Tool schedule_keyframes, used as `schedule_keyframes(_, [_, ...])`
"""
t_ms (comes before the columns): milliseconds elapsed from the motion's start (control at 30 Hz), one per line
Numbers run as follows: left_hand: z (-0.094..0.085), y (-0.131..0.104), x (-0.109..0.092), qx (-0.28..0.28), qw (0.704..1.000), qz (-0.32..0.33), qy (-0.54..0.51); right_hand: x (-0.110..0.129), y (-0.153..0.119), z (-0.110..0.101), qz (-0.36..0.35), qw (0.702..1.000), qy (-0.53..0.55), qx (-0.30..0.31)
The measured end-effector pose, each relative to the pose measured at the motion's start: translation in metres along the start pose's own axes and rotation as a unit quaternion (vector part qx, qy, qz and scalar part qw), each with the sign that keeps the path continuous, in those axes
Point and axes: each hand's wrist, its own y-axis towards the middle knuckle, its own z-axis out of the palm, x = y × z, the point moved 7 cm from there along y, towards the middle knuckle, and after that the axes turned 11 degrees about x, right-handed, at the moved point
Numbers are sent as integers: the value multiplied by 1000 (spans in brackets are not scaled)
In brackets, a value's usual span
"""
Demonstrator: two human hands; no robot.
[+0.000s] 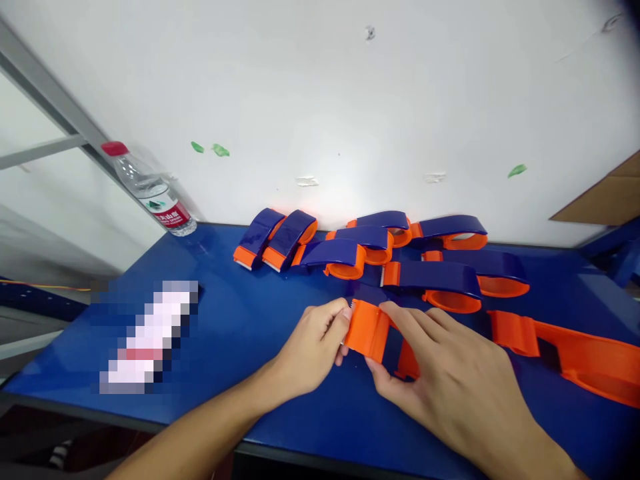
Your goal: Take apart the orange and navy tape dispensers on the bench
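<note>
An orange and blue tape dispenser (369,328) is between my two hands, low over the table's front half. My left hand (313,343) is closed, thumb and fingers pinching the dispenser's toothed left end. Spread across its body, my right hand (450,360) grips it with the thumb at the near edge and fingers on the far side. Much of the blue strip and the loop is hidden behind the right hand. To the right lies an all-orange dispenser body (515,332), no blue showing on it.
Several finished-looking blue and orange dispensers (440,275) stand in a cluster along the white wall (340,100). A water bottle (165,203) stands at the back left corner. A blurred flat item (150,340) lies on the blue table (225,333). Brown cardboard (605,193) is at right.
</note>
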Motion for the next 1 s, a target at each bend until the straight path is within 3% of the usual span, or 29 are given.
schedule_keyframes(733, [6,-5,-5,28,996,-23,87,-12,3,5,35,999,29,16])
schedule_keyframes(1000, [6,-7,-6,17,995,-52,78,-17,7,1,56,998,23,-4])
